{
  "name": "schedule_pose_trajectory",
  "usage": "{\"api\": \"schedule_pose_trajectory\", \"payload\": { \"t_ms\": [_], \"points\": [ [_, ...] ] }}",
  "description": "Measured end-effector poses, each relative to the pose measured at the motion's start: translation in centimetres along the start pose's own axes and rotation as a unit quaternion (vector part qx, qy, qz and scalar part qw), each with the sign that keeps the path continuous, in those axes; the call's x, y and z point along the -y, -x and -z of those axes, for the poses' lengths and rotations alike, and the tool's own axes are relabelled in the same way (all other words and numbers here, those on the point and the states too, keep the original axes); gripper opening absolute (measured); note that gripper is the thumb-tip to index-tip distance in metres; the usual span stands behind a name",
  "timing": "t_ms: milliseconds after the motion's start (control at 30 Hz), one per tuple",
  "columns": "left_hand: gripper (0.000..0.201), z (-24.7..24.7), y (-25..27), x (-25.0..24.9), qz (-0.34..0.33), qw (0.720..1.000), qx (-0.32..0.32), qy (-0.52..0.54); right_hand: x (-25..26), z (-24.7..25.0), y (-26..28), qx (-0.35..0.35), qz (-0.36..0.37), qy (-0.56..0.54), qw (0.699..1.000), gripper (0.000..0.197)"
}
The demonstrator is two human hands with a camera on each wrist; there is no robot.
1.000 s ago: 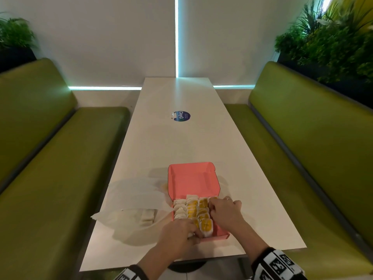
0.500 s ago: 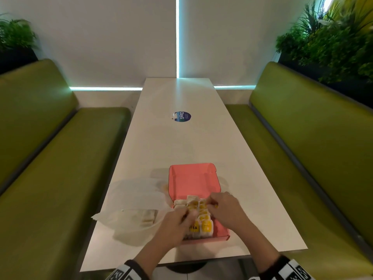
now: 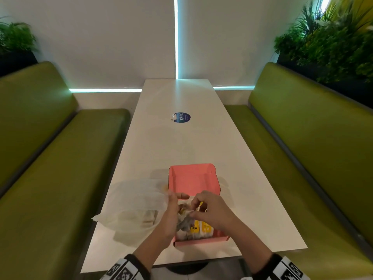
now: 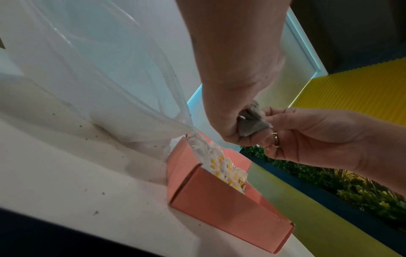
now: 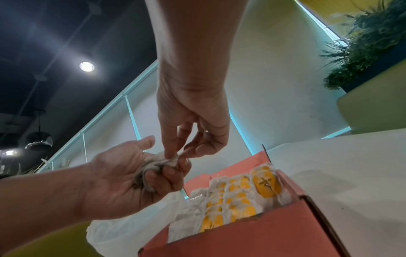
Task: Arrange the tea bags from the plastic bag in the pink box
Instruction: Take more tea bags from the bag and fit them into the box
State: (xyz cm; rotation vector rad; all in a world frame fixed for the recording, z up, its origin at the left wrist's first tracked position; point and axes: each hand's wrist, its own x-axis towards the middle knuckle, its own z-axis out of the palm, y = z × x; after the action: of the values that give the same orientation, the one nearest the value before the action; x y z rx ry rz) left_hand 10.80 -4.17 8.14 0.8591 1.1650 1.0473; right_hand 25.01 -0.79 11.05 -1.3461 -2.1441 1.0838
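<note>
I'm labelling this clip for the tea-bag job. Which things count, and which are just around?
Job:
pink box
tea bags packed in it
tea bag gripped by left hand, pinched by right hand
plastic bag

Around:
round sticker
green benches
plants

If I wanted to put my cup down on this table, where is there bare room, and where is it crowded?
Bare room: the long stretch of table between the pink box and the round blue sticker, beyond the sticker, and the strip right of the box. Crowded: the near end, where the plastic bag lies against the box's left and both hands, left hand and right hand, work over it.
</note>
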Motion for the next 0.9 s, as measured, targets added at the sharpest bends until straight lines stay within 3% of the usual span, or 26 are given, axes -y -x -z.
{"api": "schedule_pose_trajectory", "payload": {
  "t_ms": [167,333,433,533,633,767,900],
  "points": [
    [0.08,0.8,-0.3,0.3,0.027,0.999,-0.005,-0.026,-0.2,1.0,0.0,-0.045,0.006,-0.089,0.995,0.017],
    [0.016,0.8,0.3,-0.5,0.021,0.998,0.033,-0.04,-0.4,1.2,0.3,-0.078,0.039,-0.136,0.987,0.037],
    [0.009,0.9,0.1,-0.3,-0.022,0.998,0.001,-0.066,-0.6,1.5,0.1,-0.108,-0.008,-0.174,0.979,0.024],
    [0.008,0.7,0.2,-0.2,-0.058,0.994,-0.012,-0.097,0.0,2.1,0.2,-0.035,-0.086,-0.223,0.97,0.008],
    [0.007,0.5,0.4,-0.2,-0.084,0.989,-0.011,-0.119,0.2,2.2,0.5,0.055,-0.077,-0.105,0.99,0.011],
    [0.007,0.8,0.4,-0.2,-0.114,0.981,-0.003,-0.159,0.0,2.9,0.5,0.075,-0.08,-0.114,0.987,0.01],
    [0.008,1.4,0.3,-1.0,-0.145,0.969,0.01,-0.202,0.0,3.5,0.3,0.136,-0.088,-0.041,0.986,0.017]
  ]
}}
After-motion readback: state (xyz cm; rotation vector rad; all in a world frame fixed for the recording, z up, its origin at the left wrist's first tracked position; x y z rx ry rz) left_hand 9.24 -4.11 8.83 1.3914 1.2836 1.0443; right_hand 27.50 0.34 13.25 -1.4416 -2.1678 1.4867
